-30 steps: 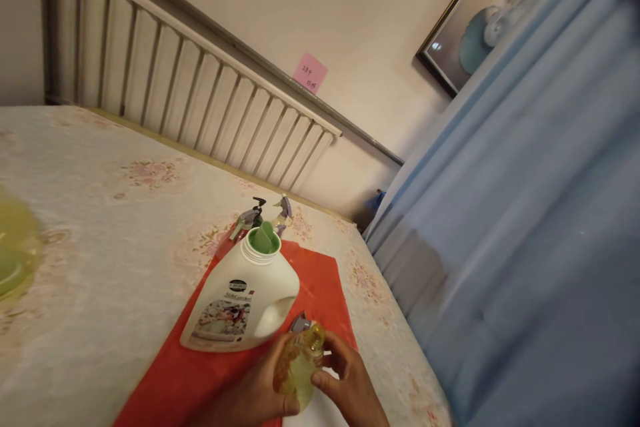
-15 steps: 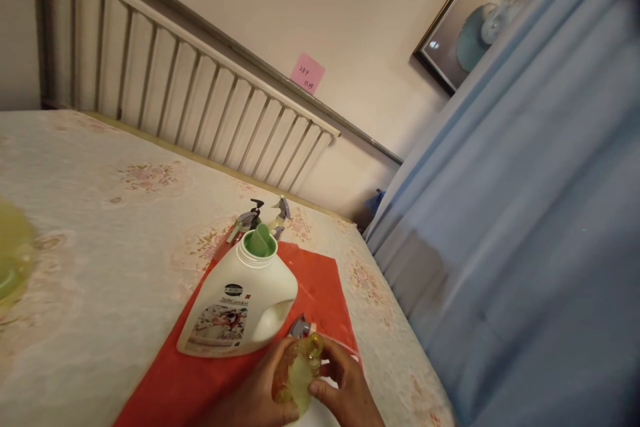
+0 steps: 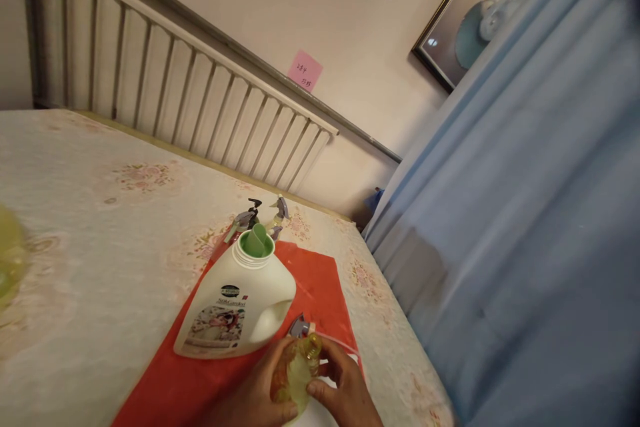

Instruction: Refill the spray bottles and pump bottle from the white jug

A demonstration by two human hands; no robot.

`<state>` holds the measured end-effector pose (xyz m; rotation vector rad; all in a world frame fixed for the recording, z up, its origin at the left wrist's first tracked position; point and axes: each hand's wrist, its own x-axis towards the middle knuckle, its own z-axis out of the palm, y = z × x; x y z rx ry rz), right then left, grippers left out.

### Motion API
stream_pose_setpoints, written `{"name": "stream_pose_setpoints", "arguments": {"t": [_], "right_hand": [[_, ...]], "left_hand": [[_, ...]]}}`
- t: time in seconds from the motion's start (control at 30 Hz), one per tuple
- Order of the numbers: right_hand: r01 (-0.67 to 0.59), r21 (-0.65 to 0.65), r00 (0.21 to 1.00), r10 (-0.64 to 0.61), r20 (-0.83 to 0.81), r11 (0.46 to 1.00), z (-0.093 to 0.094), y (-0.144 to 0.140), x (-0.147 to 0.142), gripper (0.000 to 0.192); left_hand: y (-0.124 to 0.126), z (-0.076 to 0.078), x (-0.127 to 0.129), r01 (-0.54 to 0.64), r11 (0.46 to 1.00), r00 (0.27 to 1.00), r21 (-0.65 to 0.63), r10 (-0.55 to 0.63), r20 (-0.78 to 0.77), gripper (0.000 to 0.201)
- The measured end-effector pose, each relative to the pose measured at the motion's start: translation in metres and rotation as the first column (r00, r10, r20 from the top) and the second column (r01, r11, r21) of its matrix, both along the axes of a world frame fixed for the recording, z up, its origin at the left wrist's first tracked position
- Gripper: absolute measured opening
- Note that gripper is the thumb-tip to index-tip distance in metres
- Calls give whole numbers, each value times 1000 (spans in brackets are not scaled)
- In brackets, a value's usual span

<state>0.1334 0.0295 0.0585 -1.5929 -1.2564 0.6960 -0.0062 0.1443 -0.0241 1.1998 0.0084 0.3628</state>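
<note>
A small clear yellow bottle (image 3: 299, 373) with an uncapped, ringed neck is held between both hands, low in the view. My left hand (image 3: 260, 387) wraps its left side, thumb at the front. My right hand (image 3: 345, 383) grips it from the right with thumb and fingers. Just beyond the bottle lies a grey spray head (image 3: 300, 326). A large white detergent jug (image 3: 260, 303), its mouth open and its spout green, stands left of my hands. Something white below the bottle is partly hidden.
The jug rests on a red sheet (image 3: 317, 280) over a floral tablecloth (image 3: 80, 233). Behind it are a black pump head (image 3: 254, 208) and a grey spray trigger (image 3: 283, 207). A yellow translucent object (image 3: 9, 257) is at the left edge. Beyond are a radiator (image 3: 190, 93) and blue curtain (image 3: 525, 200).
The view has shifted slightly, so the jug and the yellow object appear a little further left. Both hands keep their hold on the bottle.
</note>
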Motion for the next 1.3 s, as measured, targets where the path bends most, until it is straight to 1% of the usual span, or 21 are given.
{"name": "stream_pose_setpoints", "arguments": {"t": [0.07,0.13,0.27,0.4,0.47,0.53,0.67,0.73,0.8,0.87,0.97,1.03,1.1,1.13,1.2,1.3], "right_hand": [[-1,1,1000,1,-2,1000,-1,0,1,70],[1,-1,1000,-1,-3,1000,-2,1,2,71],[20,-17,1000,-20,-10,1000,-3,1,2,69],[12,-16,1000,-12,-16,1000,1,1,-1,65],[11,-13,1000,-11,-10,1000,3,2,-1,65],[6,-7,1000,-6,0,1000,3,2,-1,66],[10,-10,1000,-10,10,1000,2,3,-1,66],[17,-16,1000,-17,11,1000,2,3,-3,66],[13,-15,1000,-13,3,1000,5,4,-5,66],[-19,-20,999,18,-31,1000,10,4,-4,64],[-45,-22,987,41,-153,999,16,5,6,55],[29,-1,968,-28,-251,1000,17,8,17,48],[146,24,941,-131,-312,989,16,15,27,43],[185,30,931,-166,-326,982,15,20,30,41],[193,33,934,-173,-313,981,11,30,34,39],[122,21,955,-112,-275,992,7,49,31,40]], "left_hand": [[0,0,0,-59,998,998,3,59,9,88],[0,0,1,-83,997,996,-2,83,21,88],[-1,3,2,-96,995,995,-9,96,35,88],[-2,10,-1,-93,996,995,7,93,30,86],[-1,10,-1,-95,995,995,13,94,28,85],[-1,7,1,-79,997,996,2,79,42,86],[-1,-5,8,-15,999,996,-49,20,91,91],[-1,-9,11,-13,998,994,-62,20,104,92],[0,-12,12,-35,998,994,-52,40,103,89],[1,-14,12,-69,997,993,-27,71,94,86],[4,-17,9,-132,991,989,7,132,63,84],[5,-17,5,-150,988,988,24,149,30,85],[6,-17,1,-126,991,992,42,126,-11,88],[6,-16,-1,-107,993,994,52,108,-32,90],[6,-16,-4,-75,995,994,73,80,-68,92],[6,-19,-6,-63,994,992,93,72,-100,95]]}}
